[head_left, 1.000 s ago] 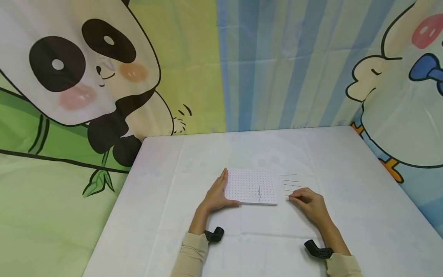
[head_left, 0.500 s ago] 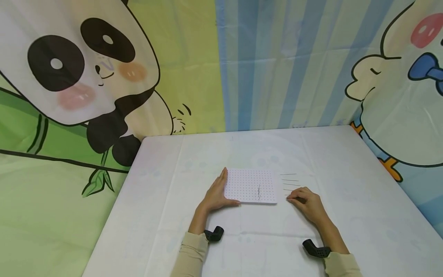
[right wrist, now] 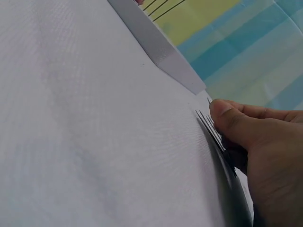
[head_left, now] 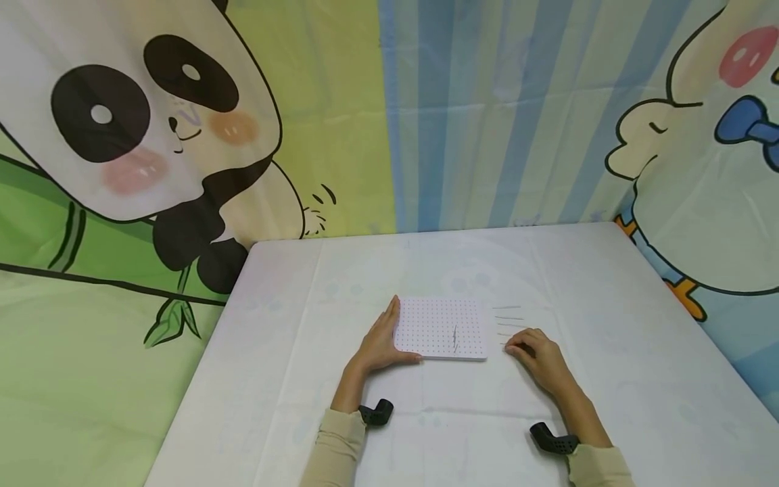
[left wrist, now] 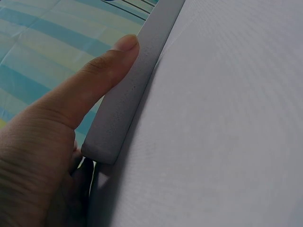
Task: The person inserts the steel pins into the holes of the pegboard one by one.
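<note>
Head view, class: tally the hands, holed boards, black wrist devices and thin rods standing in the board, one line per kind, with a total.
Hands: 2 (left hand, right hand)
Holed board: 1
Black wrist devices: 2
Standing rods: 3
Total: 8

Board (head_left: 426,325) on table (head_left: 243,406), backdrop (head_left: 475,135) behind; standing rods (head_left: 454,336) in board, loose rods (head_left: 508,318) right

White holed board (head_left: 426,325): flat | three rods (right wrist: 169,10): upright in it | loose rods (head_left: 508,318): parallel, beside it
</note>
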Tool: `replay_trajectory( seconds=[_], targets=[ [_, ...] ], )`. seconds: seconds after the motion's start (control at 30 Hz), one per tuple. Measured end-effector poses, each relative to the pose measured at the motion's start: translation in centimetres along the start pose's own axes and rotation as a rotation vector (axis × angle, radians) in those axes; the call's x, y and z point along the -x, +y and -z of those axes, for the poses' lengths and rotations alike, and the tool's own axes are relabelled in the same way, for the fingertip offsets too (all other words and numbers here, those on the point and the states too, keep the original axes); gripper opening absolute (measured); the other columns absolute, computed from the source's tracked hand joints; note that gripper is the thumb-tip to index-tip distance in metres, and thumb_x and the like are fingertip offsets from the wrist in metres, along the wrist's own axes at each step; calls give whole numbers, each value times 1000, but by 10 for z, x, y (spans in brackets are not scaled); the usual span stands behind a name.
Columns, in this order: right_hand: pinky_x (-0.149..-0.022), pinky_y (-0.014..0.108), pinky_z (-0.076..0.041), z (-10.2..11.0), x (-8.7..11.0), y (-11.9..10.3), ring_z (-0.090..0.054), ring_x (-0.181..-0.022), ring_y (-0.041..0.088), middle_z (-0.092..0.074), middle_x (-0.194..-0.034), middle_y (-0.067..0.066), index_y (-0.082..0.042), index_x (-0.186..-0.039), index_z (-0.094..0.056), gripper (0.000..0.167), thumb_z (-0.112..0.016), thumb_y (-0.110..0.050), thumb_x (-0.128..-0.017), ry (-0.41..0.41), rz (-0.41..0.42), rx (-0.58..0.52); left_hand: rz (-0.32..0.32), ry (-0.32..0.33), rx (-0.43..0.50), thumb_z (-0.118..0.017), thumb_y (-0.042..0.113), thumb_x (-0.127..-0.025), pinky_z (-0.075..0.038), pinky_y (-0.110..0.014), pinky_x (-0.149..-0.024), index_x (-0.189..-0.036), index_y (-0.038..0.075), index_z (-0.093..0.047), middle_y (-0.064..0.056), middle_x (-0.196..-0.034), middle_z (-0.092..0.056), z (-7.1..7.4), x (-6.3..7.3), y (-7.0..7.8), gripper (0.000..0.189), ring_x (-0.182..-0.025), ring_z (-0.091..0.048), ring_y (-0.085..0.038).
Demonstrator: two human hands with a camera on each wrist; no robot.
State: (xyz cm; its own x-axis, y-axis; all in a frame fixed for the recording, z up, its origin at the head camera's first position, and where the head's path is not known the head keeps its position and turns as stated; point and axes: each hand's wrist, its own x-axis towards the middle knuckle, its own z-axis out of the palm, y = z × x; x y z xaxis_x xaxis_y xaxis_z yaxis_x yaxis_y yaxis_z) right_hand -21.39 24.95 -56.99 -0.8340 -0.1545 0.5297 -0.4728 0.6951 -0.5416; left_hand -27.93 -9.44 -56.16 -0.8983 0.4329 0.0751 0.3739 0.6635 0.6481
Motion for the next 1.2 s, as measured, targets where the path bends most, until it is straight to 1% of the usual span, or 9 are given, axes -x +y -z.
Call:
replay_trajectory(
  seconds=[0.2,0.4,0.5,0.57,0.73,0.83,0.93,1.07,1.2],
  targets=[
    [-71,9,-39,-1,-4,-2,-54,-80,8,-63,-82,-6,-12,-82,-66,17,-73,1,-74,33,13,-46,4,4,4,-78,66,-51,-19,-46,-108,-149,10,-1,-3,-155,-2,0,0,0,137,-139,-9,-22],
    [-68,9,-41,-2,-10,-7,-56,-74,7,-63,-80,-5,-9,-85,-66,20,-73,4,-73,80,15,-47,2,10,-5,-77,67,-51,-20,-45,-108,-149,9,-1,-3,-155,-2,1,0,0,137,-139,-10,-22],
    [-71,9,-41,-4,-12,-8,-58,-76,8,-64,-83,-4,-9,-87,-66,18,-71,3,-76,99,-2,-61,3,9,0,-78,65,-51,-20,-44,-108,-149,8,-1,-4,-155,-3,1,0,0,137,-139,-10,-22],
    [-72,9,-42,-6,-14,-11,-59,-78,7,-65,-84,-4,-11,-88,-66,13,-69,-2,-80,116,-41,-90,5,6,-3,-78,65,-51,-19,-43,-109,-149,9,-1,-4,-155,-2,0,0,0,136,-139,-10,-22],
    [-67,12,-47,-14,-23,-24,-61,-75,6,-66,-82,0,-8,-91,-65,5,-64,-10,-87,174,-149,-258,-17,9,-3,-77,65,-53,-18,-43,-109,-148,7,-1,-5,-154,-2,-2,1,0,136,-139,-8,-21],
    [-64,17,-50,-23,-30,-31,-62,-71,11,-65,-80,9,-1,-92,-64,7,-63,-6,-87,211,-163,-413,-22,9,3,-77,65,-53,-17,-43,-109,-149,8,-1,-5,-155,-2,-3,2,0,135,-140,-8,-21],
    [-63,21,-52,-34,-38,-37,-63,-69,14,-63,-79,17,5,-91,-62,9,-62,-3,-87,249,-162,-526,-23,13,-1,-76,66,-53,-18,-44,-109,-149,8,-1,-6,-155,-3,-3,2,0,135,-139,-8,-21],
    [-63,22,-53,-48,-48,-44,-65,-69,16,-63,-78,20,7,-89,-62,8,-64,2,-83,288,-151,-591,-26,21,-13,-76,67,-52,-20,-45,-108,-149,7,-2,-8,-154,-4,-2,1,0,136,-139,-10,-23],
    [-64,22,-53,-62,-55,-50,-66,-73,22,-64,-80,20,8,-88,-62,9,-65,10,-79,268,-103,-584,-18,21,-17,-76,67,-52,-20,-45,-108,-149,8,-2,-7,-154,-4,-2,1,0,136,-139,-10,-24]
  ],
)
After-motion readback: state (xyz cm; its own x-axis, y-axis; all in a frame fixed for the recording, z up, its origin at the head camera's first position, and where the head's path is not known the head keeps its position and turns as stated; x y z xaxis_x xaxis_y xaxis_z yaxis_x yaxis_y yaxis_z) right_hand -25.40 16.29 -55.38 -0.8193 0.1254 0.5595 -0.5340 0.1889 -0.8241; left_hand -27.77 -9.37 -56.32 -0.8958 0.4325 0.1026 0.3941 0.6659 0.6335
